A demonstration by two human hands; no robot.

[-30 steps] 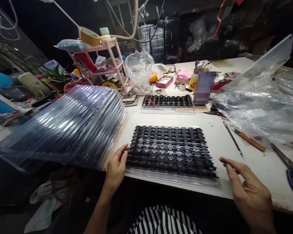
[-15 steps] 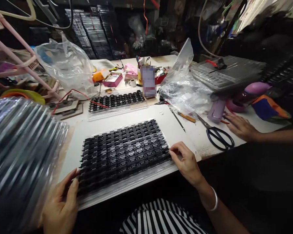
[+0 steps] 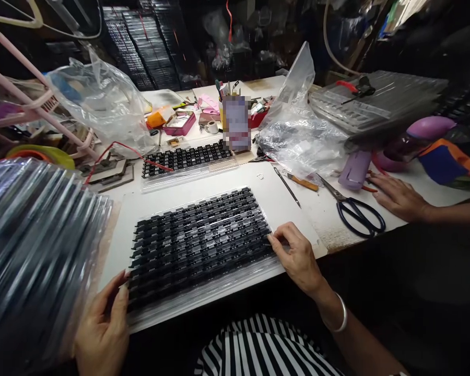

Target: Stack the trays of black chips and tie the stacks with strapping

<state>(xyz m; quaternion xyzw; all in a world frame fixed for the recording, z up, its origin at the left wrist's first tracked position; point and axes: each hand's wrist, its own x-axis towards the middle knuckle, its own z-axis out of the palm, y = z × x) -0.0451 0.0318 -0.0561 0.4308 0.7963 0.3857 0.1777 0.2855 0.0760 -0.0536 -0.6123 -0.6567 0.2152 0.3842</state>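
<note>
A clear plastic tray (image 3: 219, 286) lies on the white table in front of me, filled with rows of small black parts (image 3: 199, 243). At its left edge, my left hand (image 3: 104, 326) is closed with thumb and fingers on the rim. My right hand (image 3: 297, 258), a pale bangle on its wrist, pinches the tray's right edge. The parts in the tray look alike, with fine light pins. Behind it sits a second clear tray (image 3: 180, 180) with similar black parts (image 3: 188, 159).
Left is a stack of clear ribbed trays (image 3: 39, 245). Scissors (image 3: 356, 214), a craft knife (image 3: 303, 181) and tweezers (image 3: 286, 188) lie to the right. Another person's hand (image 3: 401, 197) rests beyond, beside a purple object (image 3: 352, 171). Plastic bags (image 3: 301, 141) and a pixelated phone-like item (image 3: 237, 125) stand behind.
The view has shifted slightly, so items at the right appear farther right. Both my hands keep their hold on the tray's edges, and the tray has hardly moved.
</note>
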